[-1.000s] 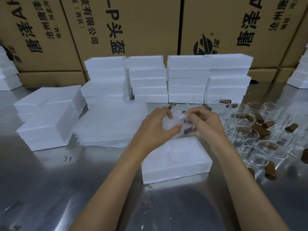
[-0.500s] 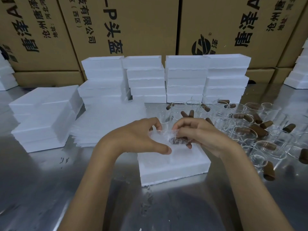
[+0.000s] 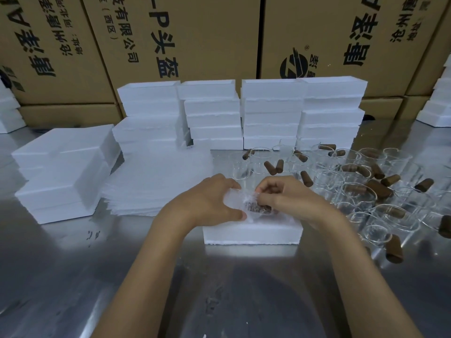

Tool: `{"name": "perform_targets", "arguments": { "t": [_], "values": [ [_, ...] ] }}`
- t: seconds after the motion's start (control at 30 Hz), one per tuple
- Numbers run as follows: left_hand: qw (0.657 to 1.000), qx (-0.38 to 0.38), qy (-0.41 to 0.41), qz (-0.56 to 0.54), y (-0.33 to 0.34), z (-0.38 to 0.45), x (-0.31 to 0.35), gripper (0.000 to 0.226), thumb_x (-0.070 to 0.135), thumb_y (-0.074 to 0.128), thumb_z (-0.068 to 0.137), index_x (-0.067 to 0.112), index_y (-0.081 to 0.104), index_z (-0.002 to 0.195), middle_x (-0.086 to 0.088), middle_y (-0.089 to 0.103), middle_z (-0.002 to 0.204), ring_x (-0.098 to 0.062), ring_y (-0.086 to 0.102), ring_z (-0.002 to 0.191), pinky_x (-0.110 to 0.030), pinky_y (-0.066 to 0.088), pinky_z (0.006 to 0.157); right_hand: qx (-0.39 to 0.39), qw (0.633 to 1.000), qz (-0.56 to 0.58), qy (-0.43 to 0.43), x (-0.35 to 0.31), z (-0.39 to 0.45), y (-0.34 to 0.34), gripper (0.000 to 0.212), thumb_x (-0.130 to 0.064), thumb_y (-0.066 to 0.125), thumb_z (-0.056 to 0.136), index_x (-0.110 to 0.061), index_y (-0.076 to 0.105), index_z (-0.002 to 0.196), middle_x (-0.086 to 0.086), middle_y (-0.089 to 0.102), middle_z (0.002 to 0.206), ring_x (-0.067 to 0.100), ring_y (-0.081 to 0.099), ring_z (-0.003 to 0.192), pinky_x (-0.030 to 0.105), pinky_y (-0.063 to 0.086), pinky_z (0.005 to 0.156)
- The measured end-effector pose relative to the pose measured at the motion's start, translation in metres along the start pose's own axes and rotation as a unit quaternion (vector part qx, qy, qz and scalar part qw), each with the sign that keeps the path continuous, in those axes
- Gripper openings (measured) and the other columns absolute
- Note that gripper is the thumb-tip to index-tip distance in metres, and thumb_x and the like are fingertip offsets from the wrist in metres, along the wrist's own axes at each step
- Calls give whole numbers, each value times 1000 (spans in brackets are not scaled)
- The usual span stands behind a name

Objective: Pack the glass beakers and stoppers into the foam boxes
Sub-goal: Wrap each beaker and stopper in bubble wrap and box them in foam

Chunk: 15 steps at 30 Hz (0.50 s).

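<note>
Both hands meet over a white foam box (image 3: 252, 231) lying on the steel bench (image 3: 73, 276). The left hand (image 3: 212, 203) and the right hand (image 3: 285, 198) each pinch a wrapped bundle (image 3: 256, 207) with a brown stopper inside, held just above the box. Glass beakers (image 3: 358, 193) and loose stoppers (image 3: 306, 178) crowd the bench to the right; foam box stacks (image 3: 271, 113) stand behind.

Under our hands we see a white foam box (image 3: 252, 234); right of them, dark brown stoppers (image 3: 379, 189) among clear glass beakers (image 3: 357, 193); beyond, tan cartons (image 3: 207, 32) with black print; below, grey steel table (image 3: 48, 276).
</note>
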<state>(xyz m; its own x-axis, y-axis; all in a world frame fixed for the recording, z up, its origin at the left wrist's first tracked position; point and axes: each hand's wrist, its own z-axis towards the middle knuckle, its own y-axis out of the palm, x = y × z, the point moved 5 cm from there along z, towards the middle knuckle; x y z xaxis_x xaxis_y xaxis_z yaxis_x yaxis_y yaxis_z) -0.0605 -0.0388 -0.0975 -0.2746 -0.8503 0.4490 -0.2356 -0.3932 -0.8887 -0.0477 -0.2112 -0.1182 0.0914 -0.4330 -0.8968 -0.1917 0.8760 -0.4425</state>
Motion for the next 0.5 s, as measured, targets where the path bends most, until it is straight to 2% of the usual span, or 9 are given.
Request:
{"name": "perform_targets", "arguments": {
  "t": [0.07,0.17,0.27,0.33,0.4,0.5],
  "values": [
    [1000,15,4,20,5,5,0,71,49,68,86,32,37,148,10,39,138,-11,34,133,-30,36,103,18,1000,-10,0,3,2,-1,11,-9,67,87,-17,72,80,-5,69,70,5,61,66,23,50,63],
    [997,50,25,54,8,9,5,78,57,64,85,29,33,152,7,37,138,-9,29,133,-26,33,100,43,999,-12,-13,2,3,-3,12,-13,65,88,-16,73,80,2,72,76,4,62,69,17,50,63],
    [972,209,111,9,-12,3,21,71,70,55,81,31,50,140,14,39,121,-3,34,120,-22,33,93,103,993,36,-34,0,4,-11,14,-11,62,89,-11,73,79,4,73,80,7,65,75,13,49,64],
    [931,329,151,-45,-34,1,22,52,61,51,90,29,58,131,13,42,115,-7,41,116,-25,40,90,160,983,80,-46,1,5,-19,17,-11,61,89,-9,73,78,-1,73,77,8,67,78,17,50,71],
    [897,413,144,-55,-56,11,9,38,40,54,95,22,58,128,5,47,116,-15,45,114,-31,44,91,218,968,118,-45,5,6,-25,20,-8,58,89,-7,73,74,-6,70,73,2,64,68,15,49,66],
    [896,443,31,19,-89,50,-30,47,24,59,91,14,49,136,-11,48,129,-29,42,123,-41,36,102,274,950,147,-20,14,6,-31,23,-3,56,90,-4,71,73,-1,68,75,-9,60,54,3,41,49]
  ]
}}
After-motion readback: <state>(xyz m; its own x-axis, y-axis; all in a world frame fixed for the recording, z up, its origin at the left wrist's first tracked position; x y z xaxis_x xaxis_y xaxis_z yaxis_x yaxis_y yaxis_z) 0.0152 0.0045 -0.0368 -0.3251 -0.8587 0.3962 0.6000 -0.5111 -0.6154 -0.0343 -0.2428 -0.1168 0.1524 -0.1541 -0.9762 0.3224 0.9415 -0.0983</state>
